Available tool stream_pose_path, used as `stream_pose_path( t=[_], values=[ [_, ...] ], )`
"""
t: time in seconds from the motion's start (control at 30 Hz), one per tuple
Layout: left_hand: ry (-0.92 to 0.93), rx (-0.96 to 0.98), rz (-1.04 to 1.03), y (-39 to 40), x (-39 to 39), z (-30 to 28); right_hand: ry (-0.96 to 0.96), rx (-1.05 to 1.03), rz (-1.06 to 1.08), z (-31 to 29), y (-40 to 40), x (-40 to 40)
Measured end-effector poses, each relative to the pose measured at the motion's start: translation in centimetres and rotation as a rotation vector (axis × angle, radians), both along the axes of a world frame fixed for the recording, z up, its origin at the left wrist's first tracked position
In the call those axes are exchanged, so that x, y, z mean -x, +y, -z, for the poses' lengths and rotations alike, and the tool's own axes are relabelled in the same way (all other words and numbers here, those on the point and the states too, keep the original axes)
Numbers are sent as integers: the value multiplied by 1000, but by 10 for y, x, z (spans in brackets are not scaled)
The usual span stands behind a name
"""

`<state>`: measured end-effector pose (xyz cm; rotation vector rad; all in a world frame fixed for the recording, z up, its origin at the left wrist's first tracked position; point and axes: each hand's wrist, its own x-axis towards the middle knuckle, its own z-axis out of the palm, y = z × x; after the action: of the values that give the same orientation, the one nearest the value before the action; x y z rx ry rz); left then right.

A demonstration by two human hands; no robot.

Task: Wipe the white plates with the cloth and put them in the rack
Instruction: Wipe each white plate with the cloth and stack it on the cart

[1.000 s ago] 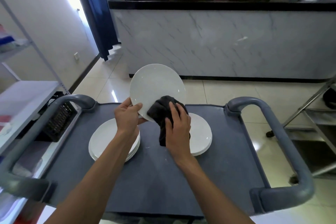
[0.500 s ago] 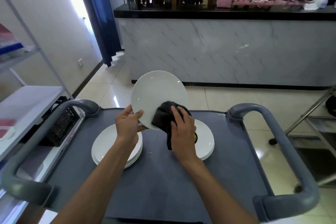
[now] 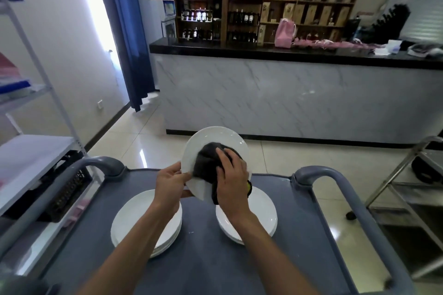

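A white plate (image 3: 211, 137) is held tilted up above the grey cart top (image 3: 201, 258). My left hand (image 3: 169, 183) pinches its left rim. My right hand (image 3: 231, 178) presses a dark cloth (image 3: 206, 163) against the plate's face, fingers curled over the cloth. Two stacks of white plates lie flat on the cart: the left stack (image 3: 134, 223) under my left forearm, the right stack (image 3: 262, 211) under my right wrist. No rack for plates is plainly in view.
Grey cart handles rise at the left (image 3: 100, 163) and the right (image 3: 335, 179). A white metal shelf unit (image 3: 33, 151) stands at the left, a steel trolley (image 3: 412, 187) at the right. A marble-fronted counter (image 3: 287, 93) lies ahead across tiled floor.
The view has tilted up, showing more of the room. The cloth and my right hand have slid from the plate's lower right edge up onto its middle. My left hand keeps its hold.
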<state>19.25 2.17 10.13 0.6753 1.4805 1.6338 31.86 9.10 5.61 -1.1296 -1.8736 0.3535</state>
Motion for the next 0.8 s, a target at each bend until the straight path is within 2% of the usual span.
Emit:
stream_pose_path(
  t=[0.2, 0.37, 0.8],
  values=[
    [16, 0, 90, -2, 17, -7, 27, -80, -32, -28, 12, 24],
    [-15, -39, 87, 1, 36, -15, -30, -177, -52, -50, 25, 41],
    [-84, -117, 31, 21, 74, -45, 11, -159, 148, -70, 54, 43]
  ],
)
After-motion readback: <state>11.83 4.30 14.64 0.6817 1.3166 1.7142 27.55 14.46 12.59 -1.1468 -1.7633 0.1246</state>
